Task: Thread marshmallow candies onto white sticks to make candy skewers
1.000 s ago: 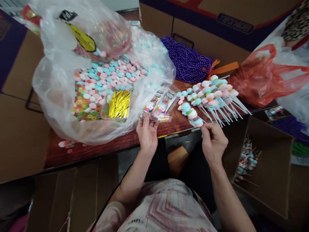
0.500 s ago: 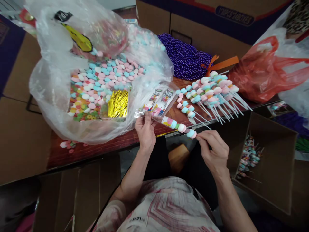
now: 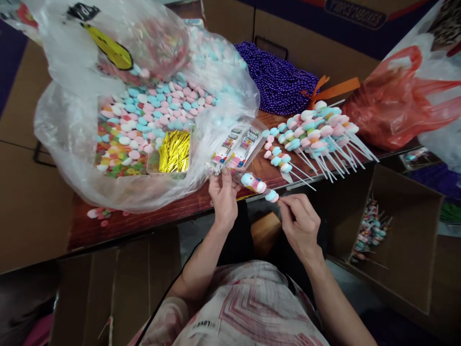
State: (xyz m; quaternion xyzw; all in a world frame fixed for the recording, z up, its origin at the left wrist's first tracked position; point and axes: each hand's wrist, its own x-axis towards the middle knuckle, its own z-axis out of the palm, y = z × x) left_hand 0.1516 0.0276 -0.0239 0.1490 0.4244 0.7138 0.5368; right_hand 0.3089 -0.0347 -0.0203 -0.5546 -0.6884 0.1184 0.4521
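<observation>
My left hand [image 3: 224,197] pinches the mouth of a small clear printed bag [image 3: 236,154] at the table's front edge. My right hand [image 3: 300,220] is closed on the stick of a candy skewer [image 3: 258,186] with pastel pink, blue and white pieces. The skewer's tip points into the bag's opening by my left fingers. A pile of finished candy skewers [image 3: 314,132] lies on the table to the right, sticks pointing right.
A big clear plastic bag [image 3: 126,115] of loose pastel candies holds a tray of gold twist ties [image 3: 175,151]. Purple beads [image 3: 281,84] and a red bag [image 3: 392,110] sit behind. An open cardboard box [image 3: 392,235] with wrapped skewers stands at the right.
My right hand lifted one skewer from the pile and carried it left toward the small bag held by my left hand. The candy end now reaches the bag's mouth.
</observation>
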